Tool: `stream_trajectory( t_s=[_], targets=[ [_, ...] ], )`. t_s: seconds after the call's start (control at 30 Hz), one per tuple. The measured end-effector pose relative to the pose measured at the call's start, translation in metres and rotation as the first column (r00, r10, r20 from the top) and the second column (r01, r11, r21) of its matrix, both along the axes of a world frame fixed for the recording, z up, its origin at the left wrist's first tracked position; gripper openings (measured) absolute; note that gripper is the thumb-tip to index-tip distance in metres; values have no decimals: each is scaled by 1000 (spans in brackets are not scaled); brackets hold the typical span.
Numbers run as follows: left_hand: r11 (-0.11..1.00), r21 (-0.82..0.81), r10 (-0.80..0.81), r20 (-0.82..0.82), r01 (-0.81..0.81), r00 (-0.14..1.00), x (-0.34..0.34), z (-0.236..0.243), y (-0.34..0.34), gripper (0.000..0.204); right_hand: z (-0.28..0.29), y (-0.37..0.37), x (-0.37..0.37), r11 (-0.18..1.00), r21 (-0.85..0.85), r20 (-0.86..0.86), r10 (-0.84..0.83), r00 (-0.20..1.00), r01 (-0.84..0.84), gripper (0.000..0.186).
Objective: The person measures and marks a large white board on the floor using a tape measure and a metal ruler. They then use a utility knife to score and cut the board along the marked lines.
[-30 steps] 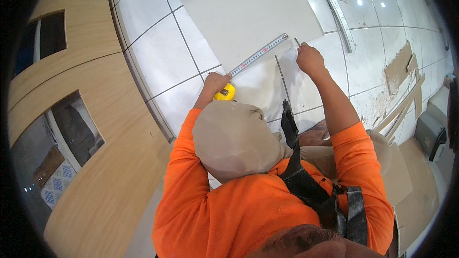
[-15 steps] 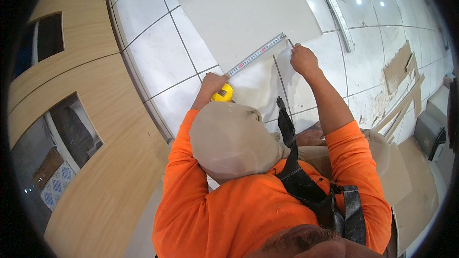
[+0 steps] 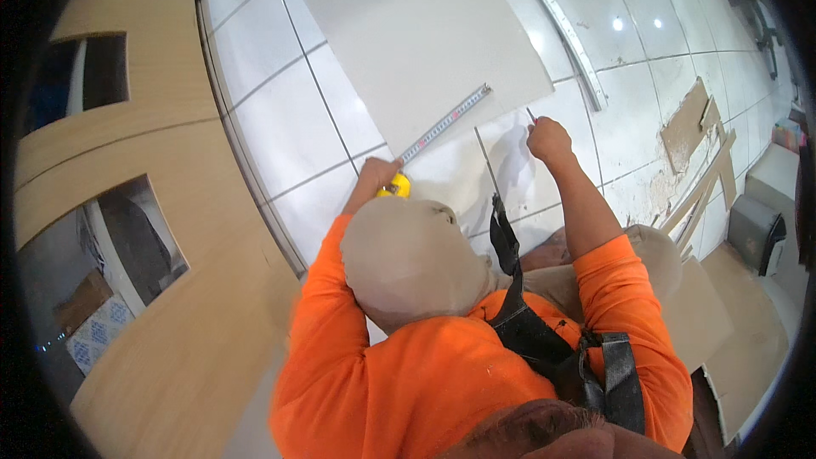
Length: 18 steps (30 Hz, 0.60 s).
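My left hand [image 3: 372, 177] is closed round a yellow tape measure [image 3: 396, 187] at the near left corner of a pale flat sheet [image 3: 425, 25]. The blade [image 3: 442, 126] is pulled out and lies slantwise across the sheet, its metal end resting toward the right. Off the sheet's near right edge, my right hand [image 3: 551, 141] pinches a thin, dark, pencil-like tool [image 3: 531, 114]. Its tip points toward the sheet and sits apart from the tape; its exact kind is too small to make out.
White floor tiles [image 3: 289, 127] lie under the sheet. Along its right side runs a long metal strip [image 3: 557, 27]. Board offcuts [image 3: 683, 127] and a grey case [image 3: 755, 231] are at the right. On the left stands a wood-coloured panel [image 3: 195, 289] with rectangular openings.
My right hand has drawn the thin tool away from the blade's end, toward the right and nearer to me. The left hand still holds the tape. The whole view has shifted slightly.
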<state>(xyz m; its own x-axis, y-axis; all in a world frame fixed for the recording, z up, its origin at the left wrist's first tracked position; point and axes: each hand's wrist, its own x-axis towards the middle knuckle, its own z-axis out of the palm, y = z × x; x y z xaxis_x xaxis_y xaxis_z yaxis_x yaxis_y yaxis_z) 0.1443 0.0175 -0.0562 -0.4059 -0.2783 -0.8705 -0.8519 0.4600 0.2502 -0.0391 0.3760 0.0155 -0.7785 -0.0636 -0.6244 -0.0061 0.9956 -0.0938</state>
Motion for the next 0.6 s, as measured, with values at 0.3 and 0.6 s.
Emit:
stream_trajectory(
  t_s=[0.3, 0.6],
  targets=[
    [880, 210, 475, -331, -427, 815, 8, 50, 13, 48, -44, 36, -23, 897, -331, -213, -374, 903, 294, 34],
    [688, 456, 697, -197, -565, 689, -11, 48, 13, 47, -78, 38, -71, 948, -284, -346, -244, 906, 147, 63]
  ],
)
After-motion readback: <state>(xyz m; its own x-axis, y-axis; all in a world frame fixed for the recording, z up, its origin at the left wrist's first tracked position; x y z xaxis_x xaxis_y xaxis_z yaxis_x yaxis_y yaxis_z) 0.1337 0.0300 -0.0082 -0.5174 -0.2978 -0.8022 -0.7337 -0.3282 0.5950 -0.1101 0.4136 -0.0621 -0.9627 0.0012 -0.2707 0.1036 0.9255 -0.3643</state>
